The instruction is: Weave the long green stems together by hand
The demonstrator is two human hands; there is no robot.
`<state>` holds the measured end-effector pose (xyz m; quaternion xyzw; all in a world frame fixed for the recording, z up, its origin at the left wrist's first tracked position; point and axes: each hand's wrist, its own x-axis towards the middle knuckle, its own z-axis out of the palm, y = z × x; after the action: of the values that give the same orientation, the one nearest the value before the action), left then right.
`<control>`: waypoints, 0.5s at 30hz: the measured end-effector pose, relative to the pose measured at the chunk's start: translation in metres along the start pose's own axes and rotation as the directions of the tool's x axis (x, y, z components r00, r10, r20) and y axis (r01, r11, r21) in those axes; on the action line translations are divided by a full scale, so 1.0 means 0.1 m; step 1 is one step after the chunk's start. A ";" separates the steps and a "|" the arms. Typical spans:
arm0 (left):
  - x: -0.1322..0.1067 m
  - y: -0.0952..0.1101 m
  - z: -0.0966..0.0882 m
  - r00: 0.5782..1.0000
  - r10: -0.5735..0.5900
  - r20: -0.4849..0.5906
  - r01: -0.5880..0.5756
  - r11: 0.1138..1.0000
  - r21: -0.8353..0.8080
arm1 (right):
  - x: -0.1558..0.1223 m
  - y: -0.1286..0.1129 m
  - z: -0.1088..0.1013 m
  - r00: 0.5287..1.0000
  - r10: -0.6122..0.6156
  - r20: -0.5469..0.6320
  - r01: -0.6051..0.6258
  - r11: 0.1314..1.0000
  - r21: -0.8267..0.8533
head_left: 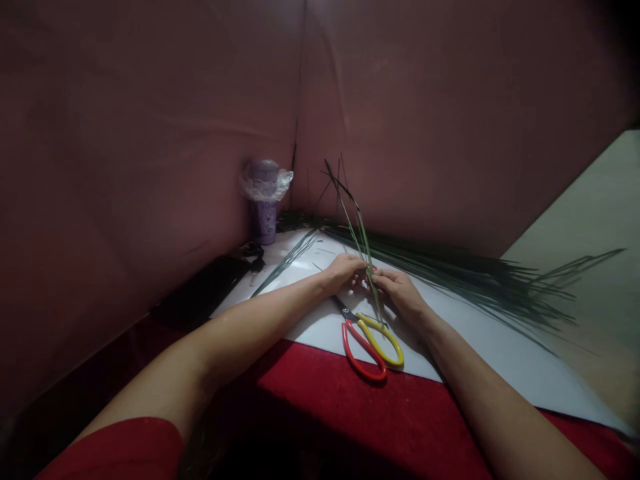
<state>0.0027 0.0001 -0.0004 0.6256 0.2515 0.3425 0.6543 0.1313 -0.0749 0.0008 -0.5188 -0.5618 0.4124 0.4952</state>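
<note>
Long thin green grass blades [361, 230] stand up from between my two hands, their tips leaning left and their lower ends hanging toward the table. My left hand [346, 272] pinches them from the left side. From the right, the fingertips of my right hand [400, 290] close on the same blades, a little lower. Something small and red shows at the pinch, too small to make out. Just below my hands lies a pair of scissors [373, 340] with one red and one yellow handle loop; its blades point left, partly under my left forearm.
A big bundle of green blades [450, 263] lies along the back right. Several loose blades [287, 260] rest at left on the white sheet [320, 327]. A purple cup [266, 217] with plastic wrap stands in the corner, near a dark flat object [200, 290]. Pink walls [400, 133] close the back.
</note>
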 end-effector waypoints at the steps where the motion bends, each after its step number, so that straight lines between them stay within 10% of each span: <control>1: -0.01 0.01 0.00 1.000 0.001 0.000 -0.001 1.000 0.006 | 0.00 0.00 0.00 1.000 0.000 0.004 0.000 1.000 0.009; 15: 0.00 -0.01 -0.02 1.000 -0.002 0.027 0.005 0.996 -0.092 | -0.02 -0.03 -0.01 0.998 -0.045 -0.035 0.044 0.999 -0.021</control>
<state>0.0012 0.0014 -0.0016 0.5991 0.2277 0.3440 0.6863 0.1316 -0.0774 0.0037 -0.5184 -0.5686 0.3864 0.5085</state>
